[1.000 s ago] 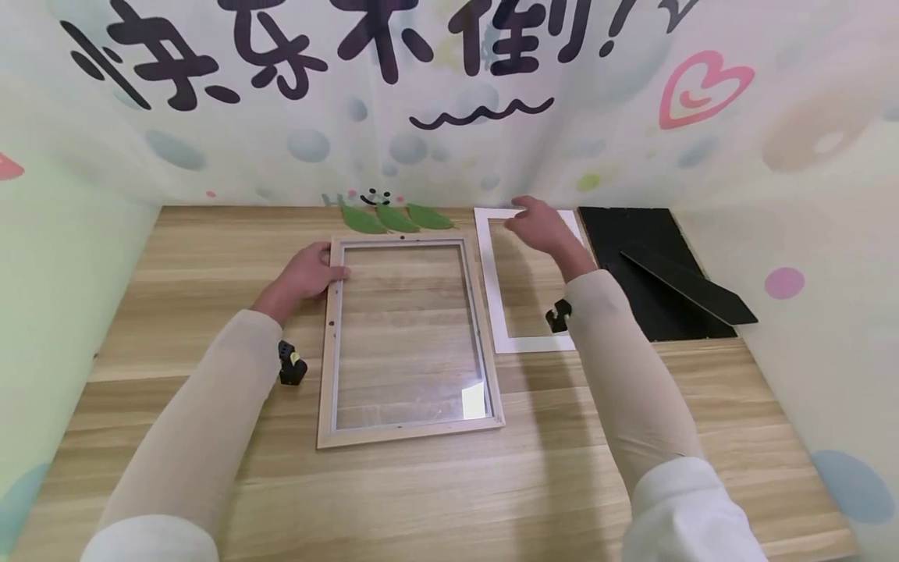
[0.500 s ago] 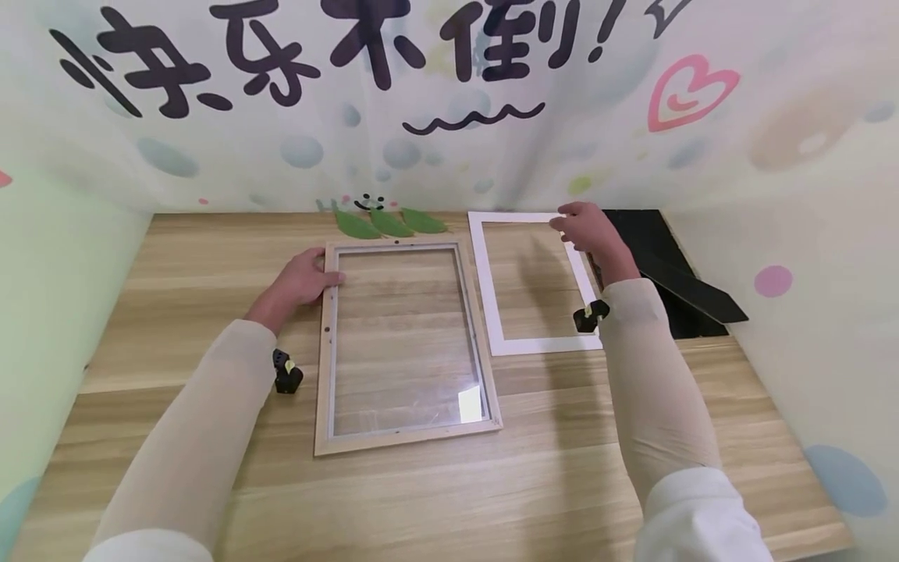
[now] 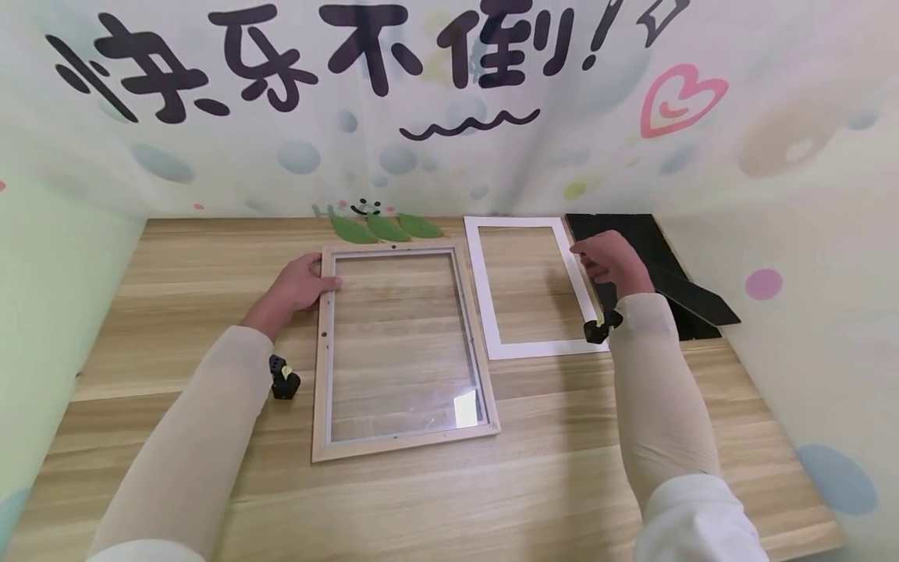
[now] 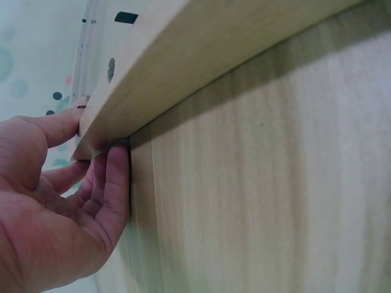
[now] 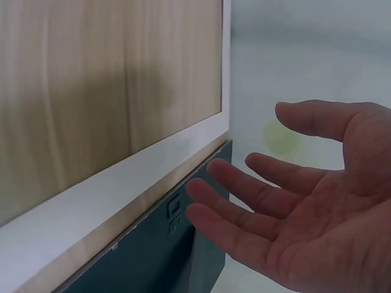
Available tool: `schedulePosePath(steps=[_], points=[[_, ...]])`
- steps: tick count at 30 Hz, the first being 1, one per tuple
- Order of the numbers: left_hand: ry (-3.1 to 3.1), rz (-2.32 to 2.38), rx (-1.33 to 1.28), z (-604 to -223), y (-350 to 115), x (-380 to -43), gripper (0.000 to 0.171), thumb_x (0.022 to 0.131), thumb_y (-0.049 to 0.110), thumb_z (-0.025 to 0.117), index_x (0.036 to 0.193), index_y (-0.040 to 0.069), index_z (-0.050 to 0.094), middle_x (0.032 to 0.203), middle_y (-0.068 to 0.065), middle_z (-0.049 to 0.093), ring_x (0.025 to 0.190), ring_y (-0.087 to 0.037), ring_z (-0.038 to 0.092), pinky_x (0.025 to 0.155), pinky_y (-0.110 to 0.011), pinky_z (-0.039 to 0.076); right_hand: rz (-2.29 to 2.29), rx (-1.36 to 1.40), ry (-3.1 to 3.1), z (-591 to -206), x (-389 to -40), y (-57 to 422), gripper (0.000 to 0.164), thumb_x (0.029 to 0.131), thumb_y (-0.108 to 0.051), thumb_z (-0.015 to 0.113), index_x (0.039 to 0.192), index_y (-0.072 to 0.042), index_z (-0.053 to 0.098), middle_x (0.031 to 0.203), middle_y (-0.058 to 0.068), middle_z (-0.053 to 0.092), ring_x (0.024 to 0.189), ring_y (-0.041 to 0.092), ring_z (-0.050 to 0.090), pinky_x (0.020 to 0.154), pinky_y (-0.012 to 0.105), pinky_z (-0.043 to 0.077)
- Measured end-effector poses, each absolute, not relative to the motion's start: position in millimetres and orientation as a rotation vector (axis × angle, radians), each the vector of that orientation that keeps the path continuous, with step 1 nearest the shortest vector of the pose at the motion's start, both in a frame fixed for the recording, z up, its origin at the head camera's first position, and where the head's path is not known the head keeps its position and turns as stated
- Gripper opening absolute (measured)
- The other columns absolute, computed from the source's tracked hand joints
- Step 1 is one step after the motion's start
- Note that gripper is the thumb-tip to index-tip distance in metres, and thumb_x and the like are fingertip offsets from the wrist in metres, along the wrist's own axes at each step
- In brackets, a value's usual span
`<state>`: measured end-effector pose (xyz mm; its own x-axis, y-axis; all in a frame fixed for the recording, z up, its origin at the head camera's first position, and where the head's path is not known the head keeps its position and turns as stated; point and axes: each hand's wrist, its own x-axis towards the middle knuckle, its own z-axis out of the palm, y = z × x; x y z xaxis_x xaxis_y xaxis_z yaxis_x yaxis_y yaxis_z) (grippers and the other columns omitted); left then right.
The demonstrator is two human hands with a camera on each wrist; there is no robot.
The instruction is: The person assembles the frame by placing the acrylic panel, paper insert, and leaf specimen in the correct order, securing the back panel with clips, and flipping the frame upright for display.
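Note:
My left hand [image 3: 298, 282] grips the left side of a light wooden picture frame [image 3: 403, 446] lying on the table. Its thumb is on the top face, and in the left wrist view the fingers [image 4: 116, 177] meet the outer edge near a corner. A clear pane [image 3: 393, 343] sits inside the frame. Over the right strip of a white mat [image 3: 485, 297] hovers my right hand [image 3: 616, 261], holding nothing. Its spread fingers [image 5: 244, 183] in the right wrist view overlap the edge of a black backing board [image 3: 635, 229], which has a stand leg [image 3: 691, 297].
Several green leaves [image 3: 385, 228] lie behind the frame at the table's back edge. A printed curtain [image 3: 246, 168] rises right behind the wooden table [image 3: 435, 507], with walls close on the left and right. The stand leg juts past the board toward the right wall.
My right hand has moved right and toward me, from over the mat's opening to the gap beside the black board. My left hand has kept its grip on the frame.

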<state>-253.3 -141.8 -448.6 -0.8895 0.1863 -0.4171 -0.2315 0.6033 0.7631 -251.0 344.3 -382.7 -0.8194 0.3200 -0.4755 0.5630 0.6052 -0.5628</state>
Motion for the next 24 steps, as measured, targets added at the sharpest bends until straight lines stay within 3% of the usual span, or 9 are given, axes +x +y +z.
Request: schedulePosePath(steps=[7, 12, 24], points=[[2.333, 1.26, -0.046, -450, -143, -252, 0.065, 0.1, 0.023, 0.054, 0.152, -0.002, 0.023, 0.134, -0.027, 0.049, 0.108, -0.032, 0.059, 0.081, -0.033, 0.053, -0.995, 0.741, 2.49, -396, -250, 354, 0.049, 0.094, -0.032, 0.056, 0.128, 0.004, 0.052, 0.124, 0.022, 0.054, 0.102, 0.034, 0.058, 0.09, 0.045, 0.052], [2.331, 1.271, -0.057, -451, -144, -252, 0.054, 0.1, 0.021, 0.054, 0.144, -0.005, 0.036, 0.127, -0.024, 0.054, 0.1, -0.026, 0.06, 0.072, -0.026, 0.053, -1.0, 0.758, 2.461, -402, -249, 359, 0.049, 0.093, -0.029, 0.057, 0.127, 0.006, 0.052, 0.121, 0.022, 0.056, 0.097, 0.032, 0.061, 0.089, 0.045, 0.053], [2.328, 1.296, -0.045, -451, -141, -254, 0.054, 0.1, 0.021, 0.055, 0.143, -0.006, 0.036, 0.126, -0.023, 0.054, 0.091, -0.018, 0.059, 0.067, -0.023, 0.051, -0.92, 0.838, 2.458, -410, -258, 371, 0.032, 0.09, -0.023, 0.066, 0.108, 0.002, 0.06, 0.094, 0.014, 0.063, 0.082, 0.026, 0.063, 0.082, 0.04, 0.056]])
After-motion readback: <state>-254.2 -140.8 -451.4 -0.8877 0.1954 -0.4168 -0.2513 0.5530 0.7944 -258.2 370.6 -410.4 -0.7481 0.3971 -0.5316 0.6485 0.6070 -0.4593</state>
